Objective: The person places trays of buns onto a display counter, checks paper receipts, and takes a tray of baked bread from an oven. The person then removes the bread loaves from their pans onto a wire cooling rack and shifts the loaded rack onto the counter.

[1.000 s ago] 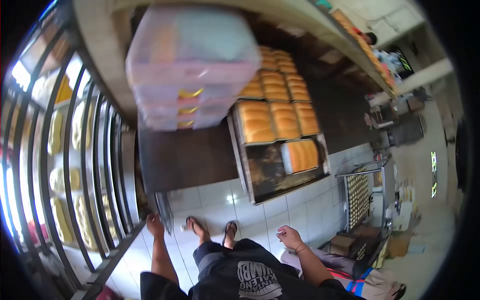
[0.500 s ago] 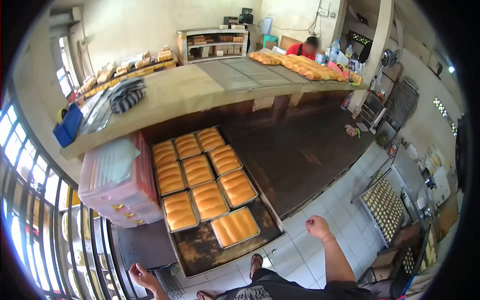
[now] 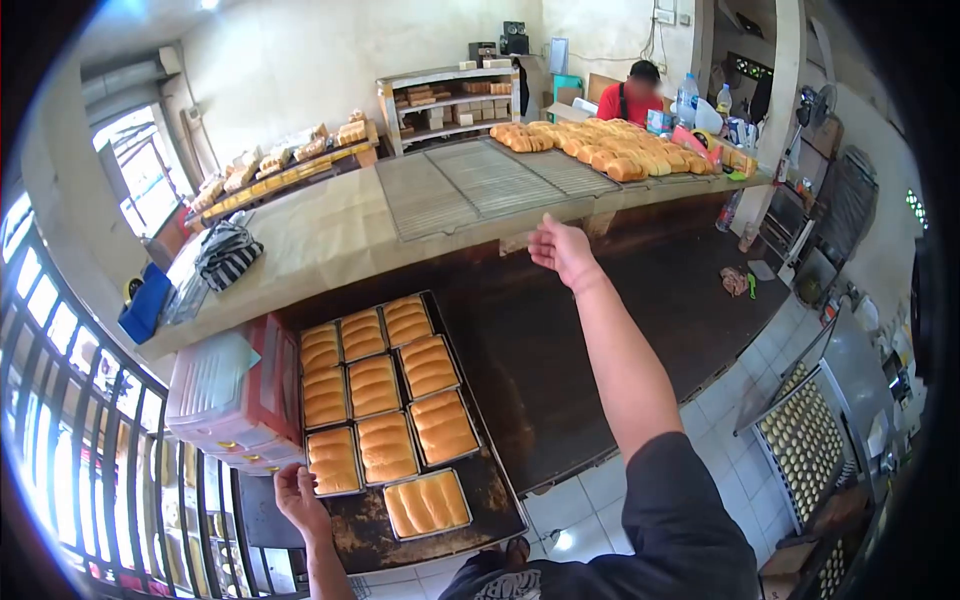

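Several bread loaves in metal pans (image 3: 375,385) rest on a large dark tray (image 3: 500,490) at the lower left. My left hand (image 3: 300,492) is beside the front left pan, its fingers partly curled; whether it touches the pan or tray edge I cannot tell. Raised over the dark table, my right hand (image 3: 562,250) is near the counter's front edge, fingers loosely spread, holding nothing. Beyond it, wire racks (image 3: 490,180) lie on the counter (image 3: 330,225), with rows of baked bread (image 3: 610,148) on their far right part.
A person in red (image 3: 628,98) sits behind the counter. Pink plastic drawers (image 3: 235,395) stand left of the tray, near window bars. A striped bundle (image 3: 230,255) and blue holder (image 3: 147,303) lie on the counter. Trays of small rounds (image 3: 803,445) stand at right.
My right hand has moved up and forward from over the floor toward the counter. My left hand has come up beside the pans. The view has shifted.
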A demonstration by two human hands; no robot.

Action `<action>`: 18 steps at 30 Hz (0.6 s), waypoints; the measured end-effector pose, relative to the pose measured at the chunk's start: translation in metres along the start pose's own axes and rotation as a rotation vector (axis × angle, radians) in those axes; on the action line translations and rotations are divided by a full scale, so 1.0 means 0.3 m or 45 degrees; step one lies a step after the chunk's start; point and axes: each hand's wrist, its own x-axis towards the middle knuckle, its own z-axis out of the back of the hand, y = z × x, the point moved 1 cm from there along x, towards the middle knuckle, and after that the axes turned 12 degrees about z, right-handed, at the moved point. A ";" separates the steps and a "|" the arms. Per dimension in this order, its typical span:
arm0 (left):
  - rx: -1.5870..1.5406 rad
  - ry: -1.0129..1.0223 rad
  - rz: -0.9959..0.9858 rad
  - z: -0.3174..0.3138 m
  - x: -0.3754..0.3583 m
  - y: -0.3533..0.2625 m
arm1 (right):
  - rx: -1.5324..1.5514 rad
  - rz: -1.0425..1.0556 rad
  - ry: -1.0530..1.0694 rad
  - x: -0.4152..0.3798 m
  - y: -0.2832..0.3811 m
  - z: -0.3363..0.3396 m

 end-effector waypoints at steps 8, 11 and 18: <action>-0.036 0.329 -0.017 -0.303 0.184 -0.092 | 0.007 -0.059 -0.135 0.201 -0.034 -0.071; -0.110 0.510 0.056 -0.485 0.254 -0.239 | 0.000 -0.077 -0.114 0.189 -0.044 -0.075; 0.000 0.627 0.324 -0.930 0.435 -0.518 | 0.003 -0.152 0.118 0.160 -0.036 -0.063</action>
